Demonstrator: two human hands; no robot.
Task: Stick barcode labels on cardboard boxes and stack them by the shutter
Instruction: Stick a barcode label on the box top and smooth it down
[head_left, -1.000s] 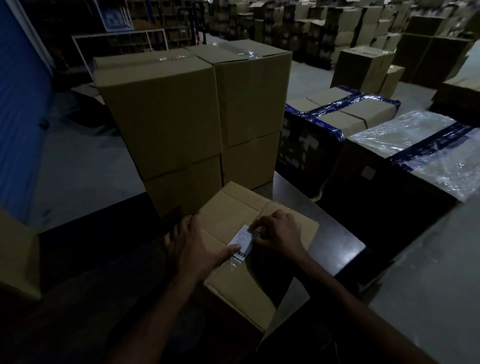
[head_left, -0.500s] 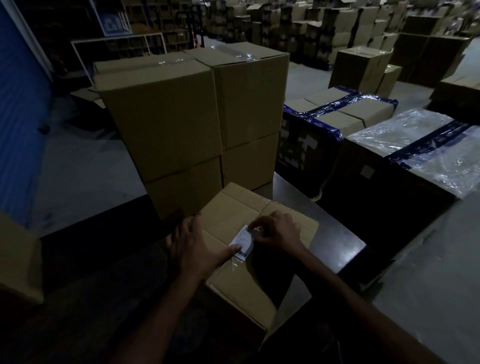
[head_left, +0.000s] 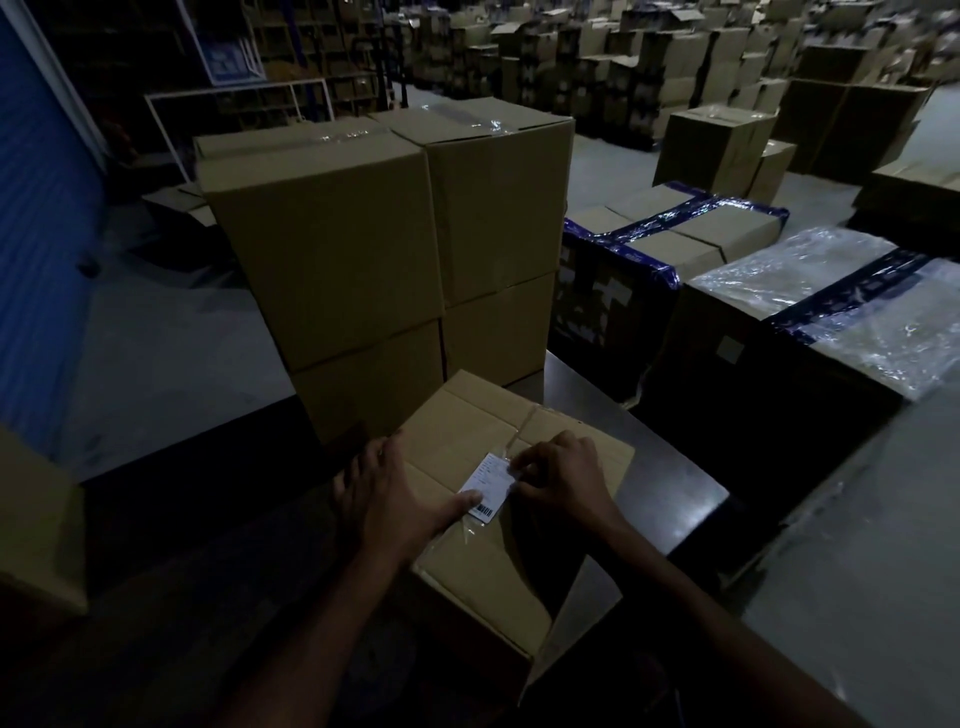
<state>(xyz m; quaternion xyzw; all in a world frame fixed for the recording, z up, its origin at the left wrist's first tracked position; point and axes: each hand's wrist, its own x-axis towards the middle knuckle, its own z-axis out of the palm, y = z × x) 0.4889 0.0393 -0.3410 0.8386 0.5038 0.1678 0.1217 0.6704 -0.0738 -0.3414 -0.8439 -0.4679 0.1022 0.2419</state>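
Observation:
A small cardboard box (head_left: 467, 577) sits on a dark table in front of me. A white barcode label (head_left: 488, 486) lies on its top, over the taped seam. My left hand (head_left: 387, 493) rests flat on the box top, and its thumb presses the label's lower left edge. My right hand (head_left: 558, 475) has its fingers curled, and their tips press the label's right edge. Behind the box stands a stack of large cardboard boxes (head_left: 363, 249), two columns wide and two high. The blue shutter (head_left: 36, 234) is at the far left.
The dark table (head_left: 670, 499) ends just right of the box. Boxes wrapped in blue tape and clear film (head_left: 831, 312) stand to the right. Another cardboard box (head_left: 36, 525) sits at the left edge. Bare grey floor (head_left: 156, 364) lies between the shutter and the stack.
Both hands stay on the label. The right hand's fingertips have shifted slightly along its right edge. The box has not moved.

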